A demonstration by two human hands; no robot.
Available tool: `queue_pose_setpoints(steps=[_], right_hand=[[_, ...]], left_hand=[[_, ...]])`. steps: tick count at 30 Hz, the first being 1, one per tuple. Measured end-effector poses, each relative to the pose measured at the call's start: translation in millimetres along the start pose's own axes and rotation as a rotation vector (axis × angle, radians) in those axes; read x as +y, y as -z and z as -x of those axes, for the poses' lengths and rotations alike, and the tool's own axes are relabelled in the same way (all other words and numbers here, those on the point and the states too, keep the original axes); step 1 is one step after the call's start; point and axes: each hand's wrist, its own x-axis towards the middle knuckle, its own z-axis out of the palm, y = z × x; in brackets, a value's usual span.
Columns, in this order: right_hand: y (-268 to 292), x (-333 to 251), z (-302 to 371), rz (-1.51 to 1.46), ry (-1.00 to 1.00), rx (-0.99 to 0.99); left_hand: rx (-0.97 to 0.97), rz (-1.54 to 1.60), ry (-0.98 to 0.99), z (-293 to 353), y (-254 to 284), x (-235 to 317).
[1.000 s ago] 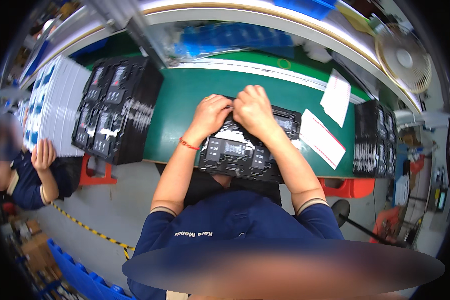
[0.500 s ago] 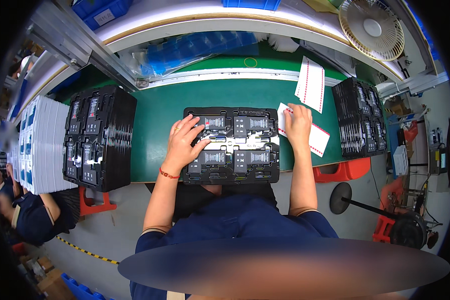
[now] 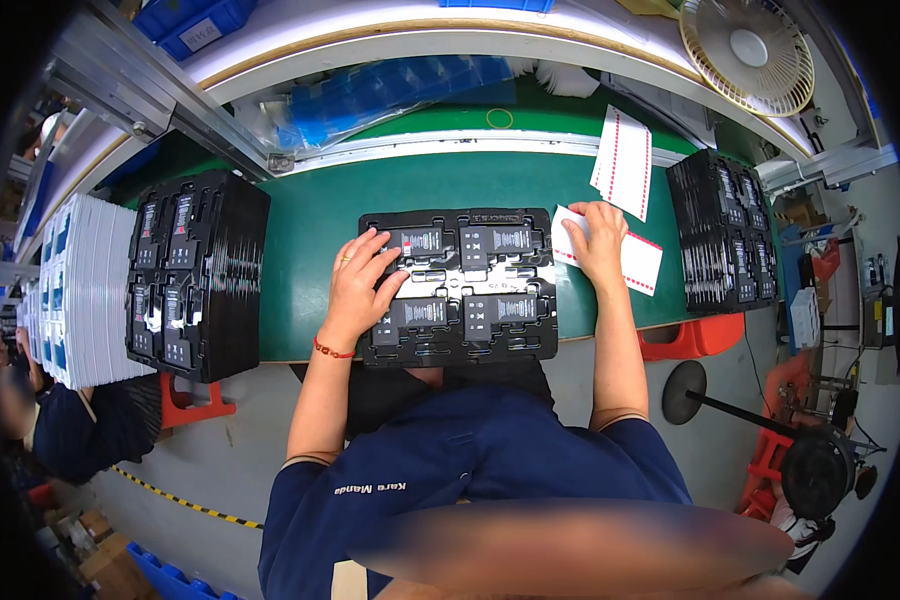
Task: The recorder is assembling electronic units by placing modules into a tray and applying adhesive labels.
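Green table (image 3: 315,230); black stacks (image 3: 200,275) flank tray (image 3: 455,356); right fingers (image 3: 574,233) partly hide sheet (image 3: 643,267).

Head-worn L cam, wide fisheye, looking down & fwd over green bench (image 3: 312,230), fairly near

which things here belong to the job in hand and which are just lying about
Seems part of the job:
black tray under the left hand
flat parts in it
white red-marked sheet under the right hand
black stacks, probably

Seems just lying about:
blue plastic sheeting
fan
blue bin
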Motion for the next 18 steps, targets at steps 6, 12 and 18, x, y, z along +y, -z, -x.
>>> queue_pose_setpoints(steps=[6,12,18], right_hand=[[-2,-3,1,0.007,0.086,0.095],[-11,-10,7,-0.015,0.124,0.08],[17,-5,7,-0.422,-0.169,-0.138]], left_hand=[[0.058,0.092,0.024,11,15,8],[-0.269,0.14,0.051,43,50,27],[-0.388,0.069,0.003,42,62,33]])
